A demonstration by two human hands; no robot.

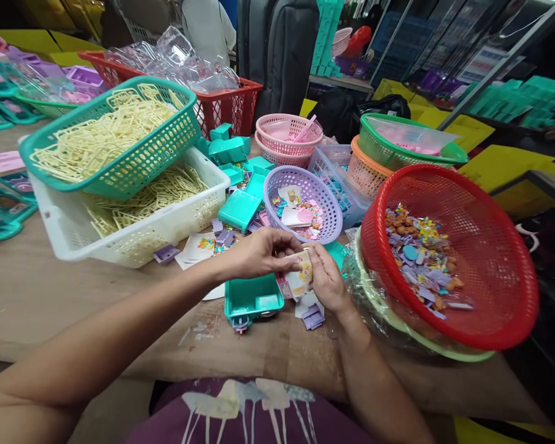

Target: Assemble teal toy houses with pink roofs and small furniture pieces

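While both hands pinch a sticker sheet (300, 275) over the desk (50, 296), left hand (259, 251) and right hand (326, 280) fingers clamped on its edges, the tilted red basket (499, 246) at 3 o'clock could spill if bumped.

Sticker sheet (300, 274): white and pale yellow with multicoloured printed figures. Open case (252, 298) near the table's front edge: teal. Round basket (504, 246) at the right edge: red mesh, holding purple, orange and yellow pieces. Small basket (326, 191) at centre: lilac. Basket (166, 142) toward the left edge: green, over a white crate (176, 225), both with cream clips. Table (50, 290): light brown wood.
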